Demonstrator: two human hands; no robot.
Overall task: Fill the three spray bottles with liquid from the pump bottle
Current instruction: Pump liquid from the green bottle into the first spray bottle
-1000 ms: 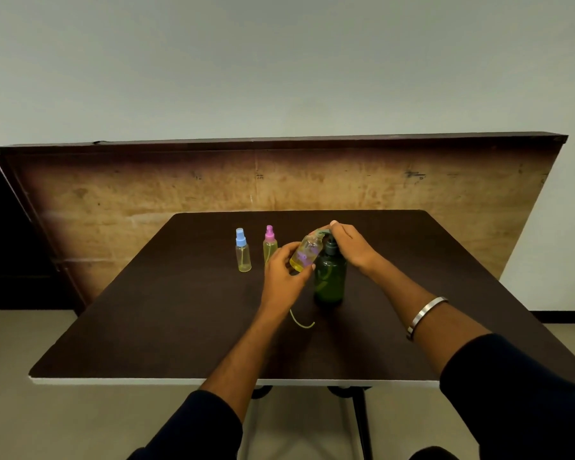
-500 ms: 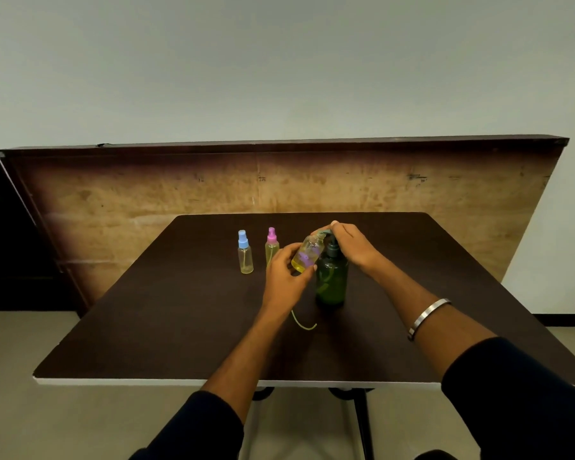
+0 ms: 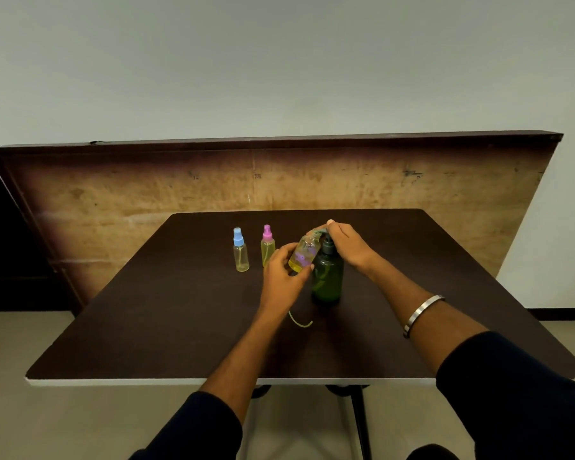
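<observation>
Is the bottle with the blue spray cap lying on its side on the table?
No, the blue-capped spray bottle stands upright on the table, left of the pink-capped spray bottle.

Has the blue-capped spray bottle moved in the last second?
No. The blue-capped spray bottle stands left of the pink-capped spray bottle, the same gap apart as before.
</observation>
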